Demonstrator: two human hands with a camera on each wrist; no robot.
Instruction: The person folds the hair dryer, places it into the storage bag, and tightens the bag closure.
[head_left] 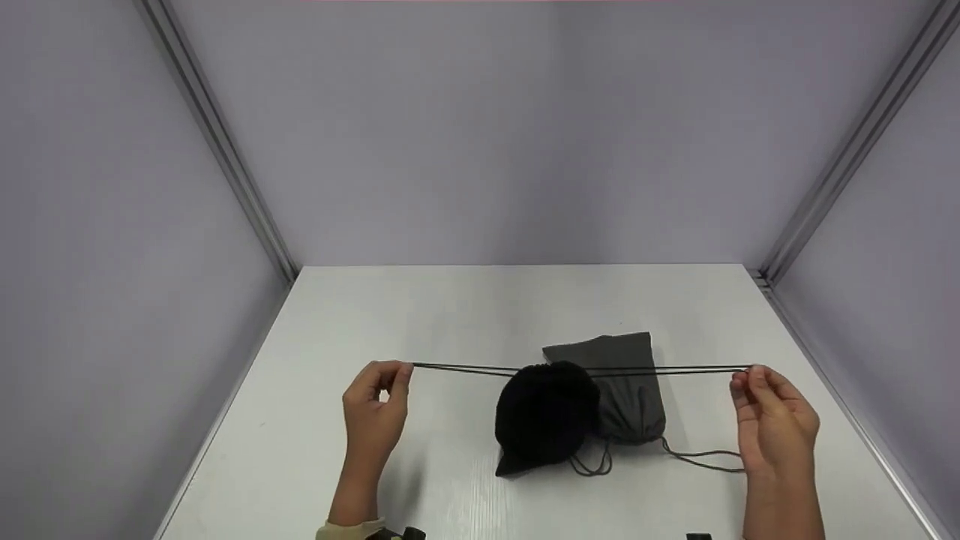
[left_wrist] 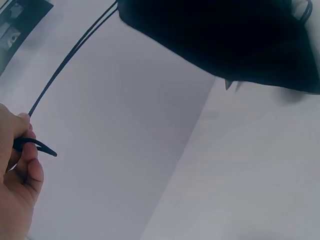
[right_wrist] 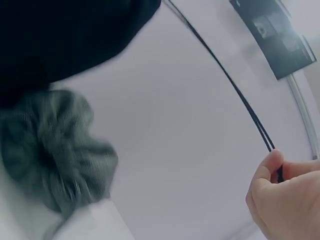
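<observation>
Black drawstring cord [head_left: 465, 367] runs taut between my hands: my left hand [head_left: 375, 409] pinches one end, my right hand [head_left: 776, 420] pinches the other, both held well apart above the white table [head_left: 420, 307]. Between them hangs the cinched black drawstring pouch [head_left: 546, 416], partly covering a grey drawstring pouch [head_left: 626, 382] lying flat behind it.

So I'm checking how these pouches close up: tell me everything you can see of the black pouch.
The black pouch is soft, matte, fabric-looking and bunched into a rounded shape, its mouth gathered tight. It sits on the white table, its right side overlapping the grey pouch. Thin black cords run from its gathered top straight out to both sides, pulled taut. The left hand pinches one end, the right hand the other. One flat corner pokes out at its near left.
</observation>
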